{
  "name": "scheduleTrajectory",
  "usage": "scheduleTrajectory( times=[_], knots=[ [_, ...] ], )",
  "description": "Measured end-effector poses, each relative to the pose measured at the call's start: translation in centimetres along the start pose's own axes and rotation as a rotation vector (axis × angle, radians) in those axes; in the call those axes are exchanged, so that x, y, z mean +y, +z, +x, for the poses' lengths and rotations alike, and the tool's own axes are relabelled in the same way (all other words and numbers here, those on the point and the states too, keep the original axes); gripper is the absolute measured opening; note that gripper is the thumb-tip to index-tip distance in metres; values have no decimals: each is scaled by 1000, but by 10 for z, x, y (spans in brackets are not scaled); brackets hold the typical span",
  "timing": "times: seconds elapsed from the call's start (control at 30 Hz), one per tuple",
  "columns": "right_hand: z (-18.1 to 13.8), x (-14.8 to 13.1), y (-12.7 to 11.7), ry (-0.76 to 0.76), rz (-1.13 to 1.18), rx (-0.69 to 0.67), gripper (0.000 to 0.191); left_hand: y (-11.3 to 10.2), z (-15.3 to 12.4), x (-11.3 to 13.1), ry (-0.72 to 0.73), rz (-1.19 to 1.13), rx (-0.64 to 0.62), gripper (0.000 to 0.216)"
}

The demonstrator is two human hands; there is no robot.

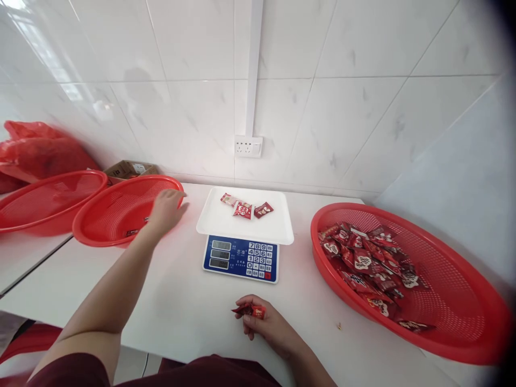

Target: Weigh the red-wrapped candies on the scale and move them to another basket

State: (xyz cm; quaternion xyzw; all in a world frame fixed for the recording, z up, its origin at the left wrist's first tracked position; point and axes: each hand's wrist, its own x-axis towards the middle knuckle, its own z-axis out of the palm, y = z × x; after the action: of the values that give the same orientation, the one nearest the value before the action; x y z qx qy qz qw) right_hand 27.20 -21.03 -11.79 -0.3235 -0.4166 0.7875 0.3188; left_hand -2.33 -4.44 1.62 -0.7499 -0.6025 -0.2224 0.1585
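Observation:
My left hand (166, 210) reaches over the right rim of a red plastic basket (102, 215); its fingers are stretched out and nothing shows in them. A couple of small dark packets (131, 233) lie in that basket. Near the table's front, my right hand (262, 322) grips small red snack packets (258, 312) between thumb and fingers. Beyond it stands a blue-and-white digital scale (242, 258). On the scale's white tray (217, 226) rest a few wrapped snacks, among them a red-and-white packet (243, 210) and a dark red one (263, 209).
At right, a large red basket (455, 290) holds many red snack packets (366, 263). Another red basket (52, 199), a red plastic bag (44, 150) and a cardboard box (129, 169) are at left. A tiled wall with a socket (248, 146) rises behind the table.

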Motion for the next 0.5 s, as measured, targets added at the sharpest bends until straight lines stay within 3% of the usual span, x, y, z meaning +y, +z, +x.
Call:
scheduleTrajectory(
  times=[0.17, 0.27, 0.37, 0.5],
  knots=[
    [-1, -1, 0, -25, 36, 23, 31, 35, 17, 87, 366, -199, -171, 26],
    [-2, -1, 0, -34, 34, 45, 28, 49, 27, 125, 459, -183, -254, 35],
    [-3, 0, 0, -45, 21, 44, 27, 60, 37, 140, 441, -170, -294, 34],
    [-2, 0, 0, -44, 5, 41, 27, 64, 41, 133, 367, -178, -321, 29]
  ],
)
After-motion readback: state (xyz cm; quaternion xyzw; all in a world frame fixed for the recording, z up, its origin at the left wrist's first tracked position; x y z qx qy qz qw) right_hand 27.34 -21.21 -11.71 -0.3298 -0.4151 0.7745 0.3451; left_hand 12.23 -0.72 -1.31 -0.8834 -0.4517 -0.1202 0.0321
